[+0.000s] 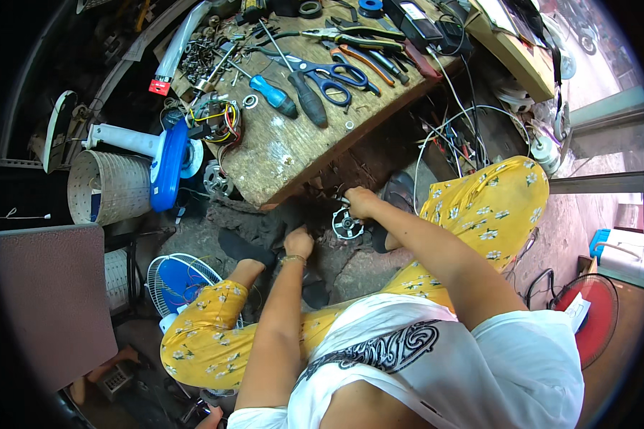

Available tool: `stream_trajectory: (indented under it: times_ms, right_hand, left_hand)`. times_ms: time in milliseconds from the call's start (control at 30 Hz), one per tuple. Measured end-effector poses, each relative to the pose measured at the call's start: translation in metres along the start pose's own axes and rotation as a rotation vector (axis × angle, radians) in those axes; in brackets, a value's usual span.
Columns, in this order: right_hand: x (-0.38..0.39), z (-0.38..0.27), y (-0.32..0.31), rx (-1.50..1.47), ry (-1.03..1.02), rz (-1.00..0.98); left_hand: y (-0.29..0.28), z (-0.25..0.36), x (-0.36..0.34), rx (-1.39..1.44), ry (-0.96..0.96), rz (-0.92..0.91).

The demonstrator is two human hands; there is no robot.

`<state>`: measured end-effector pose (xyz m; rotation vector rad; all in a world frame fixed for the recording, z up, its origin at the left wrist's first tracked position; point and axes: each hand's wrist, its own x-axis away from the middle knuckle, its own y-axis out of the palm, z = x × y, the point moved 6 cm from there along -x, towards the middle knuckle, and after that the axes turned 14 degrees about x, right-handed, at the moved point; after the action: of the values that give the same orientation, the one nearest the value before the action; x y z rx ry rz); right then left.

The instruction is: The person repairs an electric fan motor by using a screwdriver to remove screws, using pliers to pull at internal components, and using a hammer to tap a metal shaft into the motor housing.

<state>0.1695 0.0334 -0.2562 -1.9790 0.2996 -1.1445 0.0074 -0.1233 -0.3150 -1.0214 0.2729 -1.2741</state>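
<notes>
Below the front edge of the wooden workbench (283,161), both my hands reach down low between my legs. My right hand (363,204) is closed, its fingertips at a small metallic piece that I cannot make out. Just under it is a round silver motor end cover (347,224) with openings around its middle; whether the hand bears it is not clear. To the left, my left hand (298,244) is curled into a closed shape against a dark cloth (288,218). Its fingers are mostly hidden, and so is anything inside them.
On the bench lie blue-handled scissors (333,82), a blue screwdriver (273,94), a black-handled screwdriver (308,100), pliers (354,34) and several loose screws (211,53). A blue fan base (169,168) leans by a white basket (104,187) at left. Cables (472,118) hang at right.
</notes>
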Motion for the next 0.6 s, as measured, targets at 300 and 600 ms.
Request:
stream_trajectory:
  times_ms: [300, 600]
  right_hand:
    - [-0.050, 0.021, 0.072, 0.074, 0.147, -0.221]
    - [-0.038, 0.008, 0.018, 0.338, -0.017, -0.034]
  left_hand:
    - [-0.023, 0.019, -0.001, 0.320, -0.097, 0.024]
    - [-0.030, 0.018, 0.015, 0.922, -0.100, 0.010]
